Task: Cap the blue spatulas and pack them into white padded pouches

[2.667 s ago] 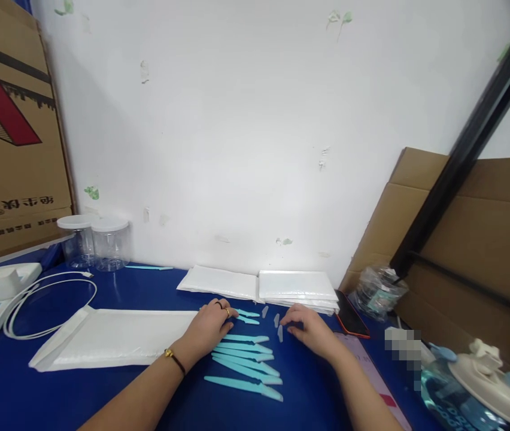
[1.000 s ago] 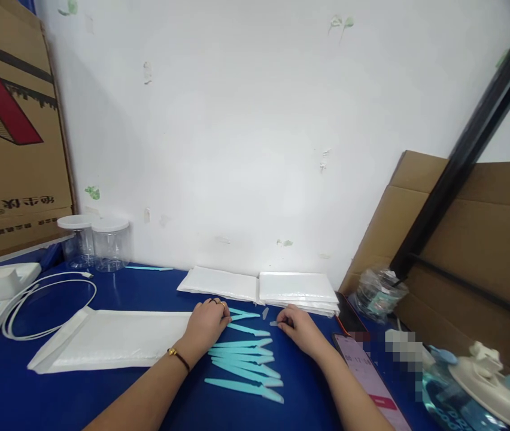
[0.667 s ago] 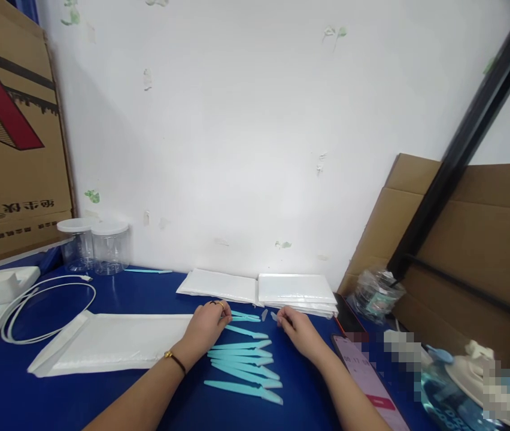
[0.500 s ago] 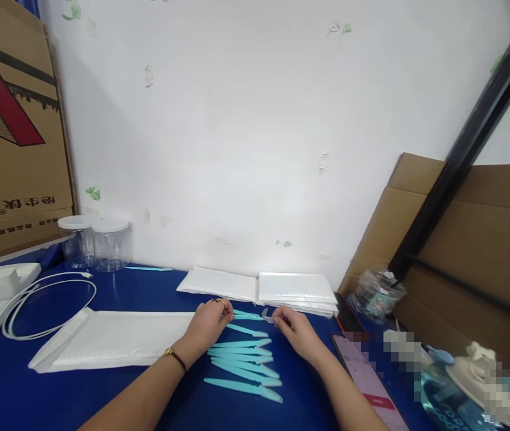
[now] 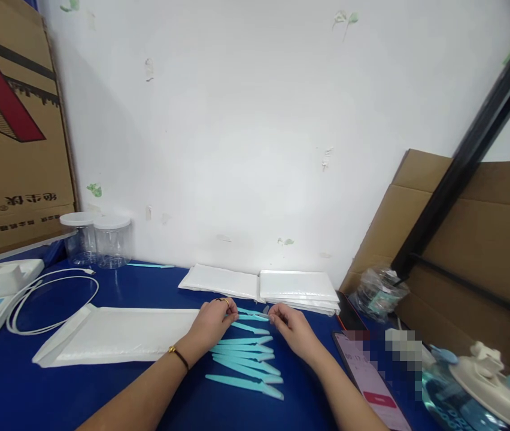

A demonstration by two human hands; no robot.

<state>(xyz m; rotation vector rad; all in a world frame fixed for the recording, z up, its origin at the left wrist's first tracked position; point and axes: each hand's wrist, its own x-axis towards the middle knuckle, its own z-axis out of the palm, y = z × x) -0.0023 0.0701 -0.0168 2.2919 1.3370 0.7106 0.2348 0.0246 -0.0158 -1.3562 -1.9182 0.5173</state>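
Several turquoise razors (image 5: 245, 379) lie in a loose column on the blue table (image 5: 147, 398), blades toward the right. At the top of that column, my left hand (image 5: 217, 320) pinches the handle end of a turquoise razor (image 5: 254, 317). The fingers of my right hand (image 5: 291, 325) are closed at its blade end, where a small translucent piece shows by the fingertips. A large white padded envelope (image 5: 124, 335) lies left of my left hand, its near end partly behind my wrist.
White packets (image 5: 298, 286) are stacked by the wall, beside another white packet (image 5: 219, 281). Clear jars (image 5: 114, 242), a white cable (image 5: 52, 272) and a power strip are left. A phone (image 5: 369, 377) and bottle (image 5: 483, 389) stand right.
My right hand has moved slightly left, closer to the razor and my left hand. The translucent piece now sits nearer the blade end. The camera view has shifted slightly.
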